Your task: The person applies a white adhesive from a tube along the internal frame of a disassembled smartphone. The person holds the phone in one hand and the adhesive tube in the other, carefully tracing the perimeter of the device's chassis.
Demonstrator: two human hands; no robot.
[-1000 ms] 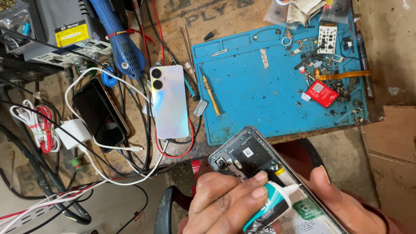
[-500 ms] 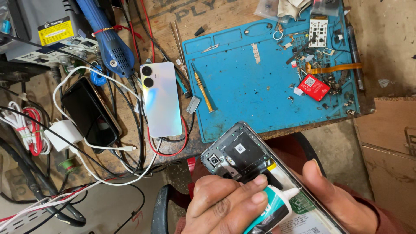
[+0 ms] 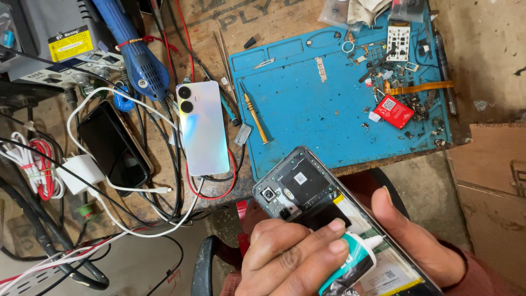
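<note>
While my left hand pinches the glue tube, its nozzle rests on the opened phone. My right hand clamps that phone's edge — both hands grip firmly.

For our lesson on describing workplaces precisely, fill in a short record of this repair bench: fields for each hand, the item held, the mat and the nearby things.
Left hand: left hand grips a teal glue tube, its white nozzle over the opened phone
Right hand: right hand supports the opened phone from the side
Opened phone: back cover off, insides showing
Mat: blue work mat with small parts, a red part and a yellow-handled screwdriver
Nearby: iridescent phone face down, black phone, white charger
</note>
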